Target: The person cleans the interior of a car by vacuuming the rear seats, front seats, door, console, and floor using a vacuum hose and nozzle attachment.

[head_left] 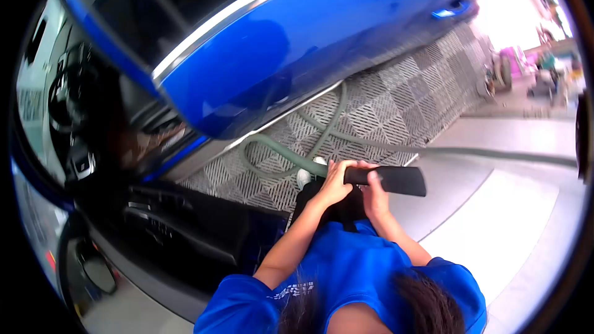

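A flat black vacuum nozzle (402, 180) sits on the end of a grey-green hose (281, 148), held in front of my body. My left hand (337, 182) is closed around the joint where hose and nozzle meet. Farther along, my right hand (374, 195) grips the nozzle, its thumb lying on the near side. The nozzle's wide tip points to the right. Parts of the fingers are hidden behind the nozzle.
A blue car's rear door (322, 43) stands beyond my hands, with an open front door (185, 229) at left. Inside the car is a steering wheel (62, 99). The hose loops over grey floor tiles (396, 105) and runs right. Assorted items (520, 65) lie at far right.
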Motion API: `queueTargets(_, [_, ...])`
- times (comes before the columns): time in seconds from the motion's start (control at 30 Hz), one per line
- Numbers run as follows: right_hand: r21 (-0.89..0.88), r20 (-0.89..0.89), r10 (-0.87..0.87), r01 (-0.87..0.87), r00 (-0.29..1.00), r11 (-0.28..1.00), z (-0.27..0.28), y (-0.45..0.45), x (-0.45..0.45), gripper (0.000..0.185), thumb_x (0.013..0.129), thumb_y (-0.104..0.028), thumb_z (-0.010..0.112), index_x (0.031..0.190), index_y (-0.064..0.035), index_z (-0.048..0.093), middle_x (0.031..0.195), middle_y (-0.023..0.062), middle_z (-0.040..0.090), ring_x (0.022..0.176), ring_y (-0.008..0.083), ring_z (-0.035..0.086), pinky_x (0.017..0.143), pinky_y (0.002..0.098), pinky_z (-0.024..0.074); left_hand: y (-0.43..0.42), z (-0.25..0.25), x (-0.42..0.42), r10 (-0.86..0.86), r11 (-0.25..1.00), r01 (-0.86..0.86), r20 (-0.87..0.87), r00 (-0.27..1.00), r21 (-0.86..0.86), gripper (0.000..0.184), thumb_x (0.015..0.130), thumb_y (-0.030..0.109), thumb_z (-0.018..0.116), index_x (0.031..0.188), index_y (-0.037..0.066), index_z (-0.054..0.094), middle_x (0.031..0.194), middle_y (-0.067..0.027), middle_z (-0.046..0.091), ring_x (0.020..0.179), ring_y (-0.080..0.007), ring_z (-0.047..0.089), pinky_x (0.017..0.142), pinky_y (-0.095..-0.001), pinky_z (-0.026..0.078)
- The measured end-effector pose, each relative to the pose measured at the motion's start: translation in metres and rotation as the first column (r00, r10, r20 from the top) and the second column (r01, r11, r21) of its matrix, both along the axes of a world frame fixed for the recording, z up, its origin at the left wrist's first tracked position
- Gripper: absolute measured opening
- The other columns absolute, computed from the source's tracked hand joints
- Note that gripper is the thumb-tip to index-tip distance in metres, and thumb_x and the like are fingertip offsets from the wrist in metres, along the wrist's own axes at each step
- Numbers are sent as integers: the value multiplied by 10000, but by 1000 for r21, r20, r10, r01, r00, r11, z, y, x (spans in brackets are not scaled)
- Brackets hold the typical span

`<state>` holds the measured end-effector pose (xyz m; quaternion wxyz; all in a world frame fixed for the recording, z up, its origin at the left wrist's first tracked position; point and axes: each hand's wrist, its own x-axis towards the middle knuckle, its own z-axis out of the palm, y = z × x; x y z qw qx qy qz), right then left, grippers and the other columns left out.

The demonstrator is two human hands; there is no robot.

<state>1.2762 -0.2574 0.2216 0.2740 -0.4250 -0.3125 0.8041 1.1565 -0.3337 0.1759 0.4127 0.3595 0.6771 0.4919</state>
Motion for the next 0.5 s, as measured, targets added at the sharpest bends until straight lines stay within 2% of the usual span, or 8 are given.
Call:
queueTargets(0.1, [-140,123,-309,324,943,935,-8,30,56,340,945,-438,534,1035,-115,585,1154,104,627,1113,235,574,934,409,470,12,-63,14,403,910,-414,-202,893,-11,618,628,23,649,1229,-8,507,1247,-204,521,1246,-373,442,1119,-442,280])
queueTargets(0.23, [-385,159,-370,402,915,831,-34,46,134,417,885,-496,550,961,-87,577,1044,173,655,992,340,637,812,512,532,10,-199,22,603,391,-738,-453,657,-550,938,693,189,800,1401,-107,261,1315,-294,413,1181,-436,469,1020,-480,394])
queueTargets(0.3, [-532,213,-423,467,881,706,-62,71,179,474,859,-538,555,970,-77,574,1064,180,649,991,344,638,785,510,544,30,-241,33,914,304,-565,67,400,-767,1015,781,203,767,1492,-24,79,1327,-295,387,1127,-457,505,835,-507,515])
queueTargets(0.33, [-585,257,-399,470,880,661,-47,48,173,552,834,-580,561,1011,-58,574,1079,177,643,980,347,641,769,506,549,26,-164,9,926,376,-385,326,190,-843,791,837,148,711,1444,42,215,1195,-266,492,963,-405,605,624,-479,556])
queueTargets(0.4, [-727,388,121,222,914,650,-86,96,206,708,854,-636,503,1162,0,549,1073,190,638,905,365,658,766,514,548,39,-208,22,853,522,-364,476,215,-771,405,886,68,626,1199,74,368,848,-147,545,622,-266,596,508,-435,528])
queueTargets(0.43, [-809,358,482,8,799,588,-106,111,217,750,857,-660,482,1214,-3,540,1045,193,646,858,374,666,767,514,546,50,-209,27,854,519,-413,448,263,-748,316,894,63,611,1114,72,383,739,-108,525,543,-232,562,486,-420,517])
queueTargets(0.47, [-664,554,755,-362,350,654,-75,133,177,704,875,-653,471,1161,-26,617,869,158,677,757,348,683,738,456,549,57,-210,33,848,527,-389,438,299,-755,277,907,91,605,1104,86,410,714,-100,517,536,-229,555,472,-413,503])
queueTargets(0.5, [-664,542,750,-354,380,659,-86,161,154,704,875,-653,471,1161,-26,617,869,158,677,757,348,683,738,456,549,71,-214,40,840,534,-366,428,334,-762,239,920,119,599,1095,101,437,689,-92,508,530,-226,548,458,-407,489])
